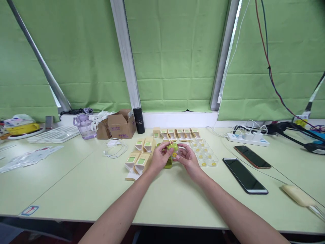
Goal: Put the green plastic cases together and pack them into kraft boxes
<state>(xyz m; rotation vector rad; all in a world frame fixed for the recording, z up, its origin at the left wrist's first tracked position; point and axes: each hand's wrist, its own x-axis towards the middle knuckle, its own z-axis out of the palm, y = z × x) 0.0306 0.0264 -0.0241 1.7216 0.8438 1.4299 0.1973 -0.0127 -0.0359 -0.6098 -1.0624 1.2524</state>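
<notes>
Between both hands is a small clear container (174, 155) with a yellow mark on its front and a yellow-green lid (173, 147) with a loop on top. My left hand (161, 156) pinches it from the left at the lid, and my right hand (188, 158) grips its clear side from the right. Under my left fingers lies another green piece (168, 165), partly hidden. Just right of my right hand stand several clear cups (203, 156) with yellow marks. Left of my left hand are several open paper boxes (142, 161) with green windows.
A row of similar boxes (179, 133) stands behind my hands. Further back are a cardboard carton (121, 127), a black flask (138, 121) and a purple jug (85, 127). Two phones (245, 176), a power strip (247, 139) and a power bank (297, 195) lie at right.
</notes>
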